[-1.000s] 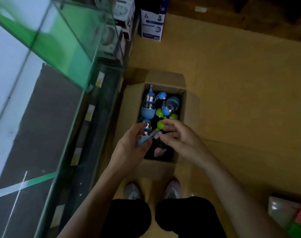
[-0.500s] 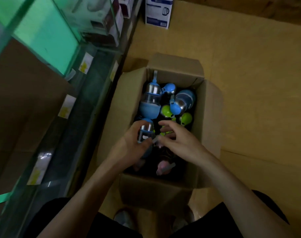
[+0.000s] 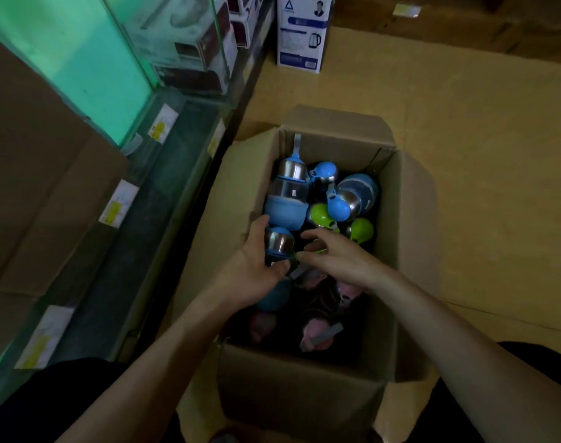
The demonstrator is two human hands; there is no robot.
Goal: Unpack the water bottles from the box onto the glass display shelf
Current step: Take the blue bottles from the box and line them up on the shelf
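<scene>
Now L hand (image 3: 250, 270) grip clamped on blue bottle (image 3: 279, 242) in bottle-filled box (image 3: 404, 225); R hand (image 3: 346, 260) grip unclear.

The left hand (image 3: 253, 270) grips a blue bottle (image 3: 279, 241) near the left wall of the open box (image 3: 410, 251). The right hand (image 3: 340, 260) hovers just beside it, fingers loosely extended.

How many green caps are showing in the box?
2. The left green cap sits mid-box; the right green cap lies beside it, nearer the box wall. More may hide under the right hand and the left hand gripping a blue bottle.
</scene>
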